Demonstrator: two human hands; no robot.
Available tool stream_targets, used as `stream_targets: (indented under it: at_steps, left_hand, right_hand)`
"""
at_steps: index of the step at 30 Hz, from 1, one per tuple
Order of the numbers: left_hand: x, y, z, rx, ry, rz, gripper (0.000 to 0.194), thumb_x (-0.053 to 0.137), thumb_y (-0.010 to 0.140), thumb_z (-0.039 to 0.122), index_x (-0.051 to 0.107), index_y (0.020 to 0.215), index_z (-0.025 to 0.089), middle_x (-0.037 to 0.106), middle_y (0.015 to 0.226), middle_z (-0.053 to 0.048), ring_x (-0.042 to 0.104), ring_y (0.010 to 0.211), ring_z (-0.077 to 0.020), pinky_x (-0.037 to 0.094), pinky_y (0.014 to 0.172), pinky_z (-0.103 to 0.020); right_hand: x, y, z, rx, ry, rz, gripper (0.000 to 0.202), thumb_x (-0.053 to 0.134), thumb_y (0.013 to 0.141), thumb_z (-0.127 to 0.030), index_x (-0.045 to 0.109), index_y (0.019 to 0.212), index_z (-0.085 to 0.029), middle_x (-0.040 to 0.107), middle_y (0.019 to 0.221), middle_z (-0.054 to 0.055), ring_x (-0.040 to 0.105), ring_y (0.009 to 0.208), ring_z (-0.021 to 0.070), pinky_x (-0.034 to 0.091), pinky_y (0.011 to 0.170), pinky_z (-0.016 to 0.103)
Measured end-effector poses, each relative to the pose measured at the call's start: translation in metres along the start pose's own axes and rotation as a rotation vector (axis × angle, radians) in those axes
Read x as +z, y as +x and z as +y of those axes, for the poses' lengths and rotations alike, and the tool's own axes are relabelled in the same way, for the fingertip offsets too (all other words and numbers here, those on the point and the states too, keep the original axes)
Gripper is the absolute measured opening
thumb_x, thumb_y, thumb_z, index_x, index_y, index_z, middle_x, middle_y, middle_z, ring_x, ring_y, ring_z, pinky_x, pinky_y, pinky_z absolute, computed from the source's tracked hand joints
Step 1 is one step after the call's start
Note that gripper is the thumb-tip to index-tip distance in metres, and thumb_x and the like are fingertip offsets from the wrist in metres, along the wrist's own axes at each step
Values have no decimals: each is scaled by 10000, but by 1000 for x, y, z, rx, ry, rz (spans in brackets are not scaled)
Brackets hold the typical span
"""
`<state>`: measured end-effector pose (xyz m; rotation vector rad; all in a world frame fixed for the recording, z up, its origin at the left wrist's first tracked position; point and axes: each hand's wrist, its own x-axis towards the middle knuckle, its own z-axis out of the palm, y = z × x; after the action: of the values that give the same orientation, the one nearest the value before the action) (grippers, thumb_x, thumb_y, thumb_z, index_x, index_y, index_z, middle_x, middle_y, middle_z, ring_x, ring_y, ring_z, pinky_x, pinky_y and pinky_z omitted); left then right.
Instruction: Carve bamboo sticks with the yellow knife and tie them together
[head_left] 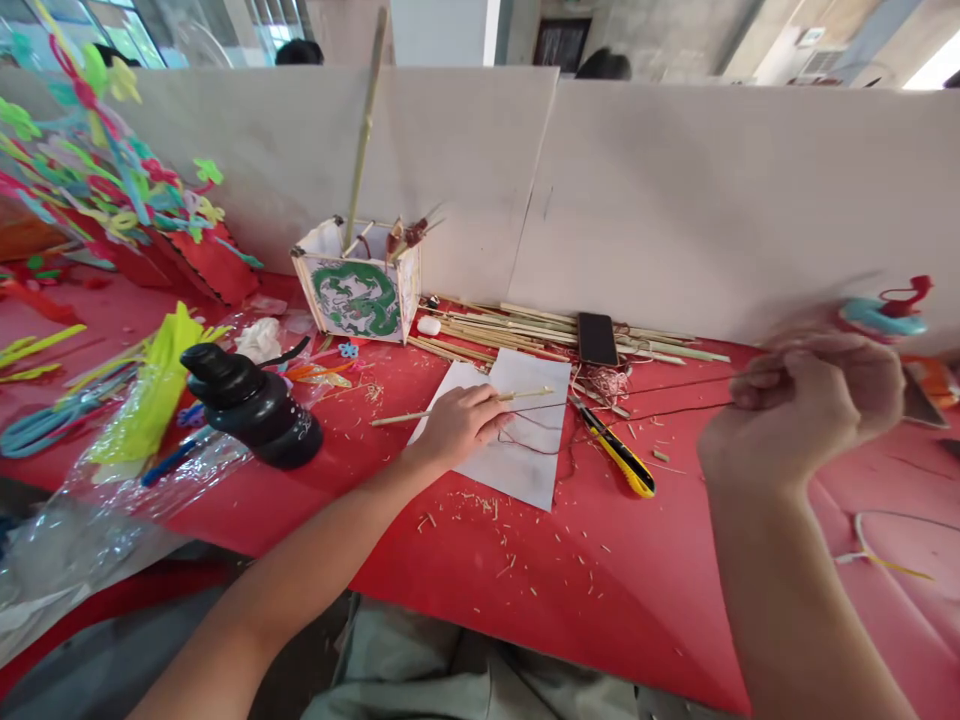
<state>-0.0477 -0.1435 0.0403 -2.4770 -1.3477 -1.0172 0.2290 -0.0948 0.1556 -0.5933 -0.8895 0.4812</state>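
Note:
My left hand (466, 422) is closed around a thin bamboo stick (401, 418), which it holds down over a folded sheet of white paper (525, 480). Raised at the right, my right hand (802, 405) is closed on a dark brown string (675, 410). Two strands of it run leftward from my right fingers toward the stick and paper. To the right of the paper lies a yellow and black utility knife (616, 450). A small tangle of reddish string (600, 383) sits above the knife.
Bamboo strips (495, 328) and a phone (597, 339) lie along the white partition (675, 200). Left stand a dragon-painted box (356, 300) with a tall stick, a black bottle (255, 410) and colourful pipe-cleaner flowers (120, 180). Shavings (487, 505) litter the red table (480, 590).

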Motion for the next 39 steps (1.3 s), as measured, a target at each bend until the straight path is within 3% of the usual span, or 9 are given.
stream_targets:
  at_steps: [4, 8, 14, 17, 22, 25, 30, 34, 39]
  left_hand:
    - [-4, 1, -2, -37, 10, 18, 351, 418, 1068, 391, 683, 967, 184, 684, 988, -48, 639, 875, -153, 462, 754, -300]
    - [-5, 2, -6, -60, 25, 67, 331, 448, 1058, 393, 673, 933, 186, 675, 953, -36, 617, 816, -145, 447, 713, -292]
    - [-5, 3, -9, -89, 19, 142, 298, 464, 1051, 362, 644, 891, 186, 656, 894, -28, 594, 754, -137, 415, 662, -294]
    - [-8, 3, -7, -74, 24, 187, 279, 482, 1041, 346, 619, 860, 184, 643, 870, -28, 581, 740, -138, 412, 669, -298]
    - [-14, 4, -2, 16, 74, 244, 241, 507, 1036, 358, 640, 923, 192, 666, 915, -36, 614, 818, -151, 439, 735, -296]
    - [-14, 4, 0, 62, 88, 203, 240, 509, 1036, 386, 668, 984, 213, 685, 955, -26, 632, 818, -147, 443, 727, -293]
    - [-11, 2, 1, 42, 70, 34, 327, 437, 1057, 406, 679, 969, 205, 683, 921, -30, 642, 758, -142, 424, 644, -281]
    - [-11, 1, 2, -8, 39, -33, 272, 434, 1046, 390, 634, 1004, 211, 680, 897, -27, 653, 759, -155, 420, 613, -278]
    - [-9, 1, 2, -105, -49, -94, 169, 444, 951, 183, 505, 1107, 206, 690, 876, -14, 671, 784, -182, 435, 611, -282]
  right_hand:
    - [-43, 1, 55, -73, -232, 217, 222, 510, 662, -33, 603, 748, -215, 519, 758, -2, 401, 538, 104, 238, 491, 265]
    - [-71, -5, 97, -90, -597, 215, 217, 539, 622, -76, 619, 774, -208, 614, 790, 46, 518, 629, 174, 359, 570, 347]
    - [-86, -5, 100, -269, -910, 198, 333, 492, 638, -60, 662, 896, -183, 649, 971, 125, 563, 753, 222, 402, 658, 387]
    - [-74, -21, 90, -337, -1015, -55, 320, 507, 713, -95, 690, 964, -176, 633, 971, 106, 585, 822, 235, 444, 707, 380]
    - [-29, -79, 73, -211, -822, -870, 301, 533, 954, -325, 646, 1209, -213, 659, 1209, 127, 614, 1129, 270, 496, 961, 433]
    - [-6, -114, 61, -54, -654, -1077, 388, 531, 988, -394, 570, 1340, -235, 679, 1217, 114, 656, 1062, 244, 517, 941, 407]
    - [5, -146, 55, 311, -510, -1008, 421, 590, 957, -436, 604, 1301, -195, 700, 803, 17, 604, 626, 158, 497, 631, 289]
    - [4, -145, 58, 381, -524, -901, 319, 585, 938, -441, 737, 1012, -170, 689, 735, 25, 583, 657, 170, 446, 634, 286]
    - [6, -133, 54, 404, -528, -790, 284, 611, 891, -417, 710, 797, -168, 646, 669, 20, 532, 620, 162, 403, 592, 280]
